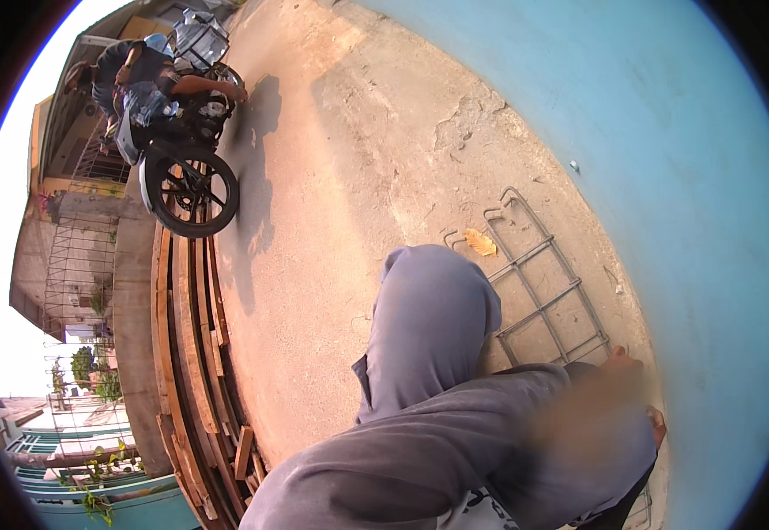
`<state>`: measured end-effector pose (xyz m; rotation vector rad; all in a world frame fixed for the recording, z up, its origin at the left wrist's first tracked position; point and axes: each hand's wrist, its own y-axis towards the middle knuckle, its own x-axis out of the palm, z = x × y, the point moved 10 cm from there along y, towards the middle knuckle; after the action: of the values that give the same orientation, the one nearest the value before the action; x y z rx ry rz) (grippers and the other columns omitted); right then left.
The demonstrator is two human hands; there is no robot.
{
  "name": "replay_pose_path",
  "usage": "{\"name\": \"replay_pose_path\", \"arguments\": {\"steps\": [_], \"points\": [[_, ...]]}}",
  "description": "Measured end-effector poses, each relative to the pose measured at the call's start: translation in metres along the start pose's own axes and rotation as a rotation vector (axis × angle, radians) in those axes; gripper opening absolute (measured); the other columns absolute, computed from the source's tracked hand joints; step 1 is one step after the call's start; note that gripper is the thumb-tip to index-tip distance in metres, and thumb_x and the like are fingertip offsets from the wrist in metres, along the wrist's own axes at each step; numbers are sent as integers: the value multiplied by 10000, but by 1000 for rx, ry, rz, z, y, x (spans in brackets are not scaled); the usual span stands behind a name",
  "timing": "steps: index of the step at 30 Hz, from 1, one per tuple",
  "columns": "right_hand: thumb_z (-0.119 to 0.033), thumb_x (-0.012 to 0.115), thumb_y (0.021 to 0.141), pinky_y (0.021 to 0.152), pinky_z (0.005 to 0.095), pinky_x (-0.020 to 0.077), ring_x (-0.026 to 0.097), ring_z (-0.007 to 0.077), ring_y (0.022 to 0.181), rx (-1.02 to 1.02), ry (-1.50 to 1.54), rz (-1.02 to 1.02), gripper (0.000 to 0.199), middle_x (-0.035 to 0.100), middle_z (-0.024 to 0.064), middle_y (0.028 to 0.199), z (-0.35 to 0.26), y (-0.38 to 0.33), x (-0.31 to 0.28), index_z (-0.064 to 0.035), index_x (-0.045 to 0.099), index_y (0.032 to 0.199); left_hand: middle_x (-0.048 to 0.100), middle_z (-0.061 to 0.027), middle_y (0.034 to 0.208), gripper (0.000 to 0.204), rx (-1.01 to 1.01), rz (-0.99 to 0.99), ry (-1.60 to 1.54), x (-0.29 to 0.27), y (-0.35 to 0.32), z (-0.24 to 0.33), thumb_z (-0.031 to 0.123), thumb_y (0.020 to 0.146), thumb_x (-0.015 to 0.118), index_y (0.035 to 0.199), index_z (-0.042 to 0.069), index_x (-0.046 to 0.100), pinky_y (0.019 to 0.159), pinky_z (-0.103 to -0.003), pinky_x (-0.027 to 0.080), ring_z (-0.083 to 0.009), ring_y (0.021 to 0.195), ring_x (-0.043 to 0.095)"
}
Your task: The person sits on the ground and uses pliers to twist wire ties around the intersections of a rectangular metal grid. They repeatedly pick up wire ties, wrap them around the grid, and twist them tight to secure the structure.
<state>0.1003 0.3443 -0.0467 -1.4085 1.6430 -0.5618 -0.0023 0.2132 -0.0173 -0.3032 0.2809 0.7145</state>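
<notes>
My left hand (618, 375) is smeared by motion beside my bent knee. One fingertip of it is near the end of a grey wire grid (540, 309), and contact cannot be told. The grid is of bent metal rods with hooked ends and lies on the concrete beside the wall. Farther right, only a few fingers of my right hand (657, 426) show past my trouser leg, so its grip is hidden. More thin wire (640, 511) shows at the lower edge. My grey-clad legs cover part of the grid.
A blue wall (667, 221) runs along the right. A yellow leaf (480, 242) lies by the grid. Wooden planks (192, 327) are stacked at the left. A person (142, 71) sits on a motorcycle (190, 190) loaded with clear containers, upper left. A wire fence (93, 265) stands beyond.
</notes>
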Motion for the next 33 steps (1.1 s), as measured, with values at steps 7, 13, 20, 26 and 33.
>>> {"name": "replay_pose_path", "arguments": {"steps": [7,13,20,26,33], "points": [[-163,665,887,782,375,462,614,227,849,-11,0,97,227,656,104,894,14,20,-27,-22,595,1051,683,-93,801,65,8,-68,11,8,7,9,66,785,632,839,86,661,952,-389,299,-263,869,603],[-147,660,900,856,375,459,617,233,937,-20,83,120,282,665,117,975,21,29,-29,-24,586,1143,698,-111,902,142,21,-152,98,23,7,0,124,743,674,872,91,723,962,-393,293,-263,909,601],[-129,653,915,942,376,455,621,240,1039,-25,219,189,359,676,133,1069,41,27,-35,-26,575,1250,671,-150,954,279,22,-98,194,52,13,-60,165,675,705,946,102,728,964,-405,285,-290,984,596],[-113,647,928,1015,377,451,624,245,1126,-89,527,399,431,685,146,1150,107,-6,-98,-28,565,1342,690,-148,1037,287,-4,-450,214,52,31,-13,345,891,599,1029,128,726,1031,-449,270,-264,1088,585],[-179,641,959,792,372,572,686,215,828,-425,1002,530,352,706,101,931,41,-190,-148,-24,606,1274,749,-19,894,143,-148,-271,155,39,26,-37,234,805,728,936,189,763,1012,-403,228,-182,941,645]]}}
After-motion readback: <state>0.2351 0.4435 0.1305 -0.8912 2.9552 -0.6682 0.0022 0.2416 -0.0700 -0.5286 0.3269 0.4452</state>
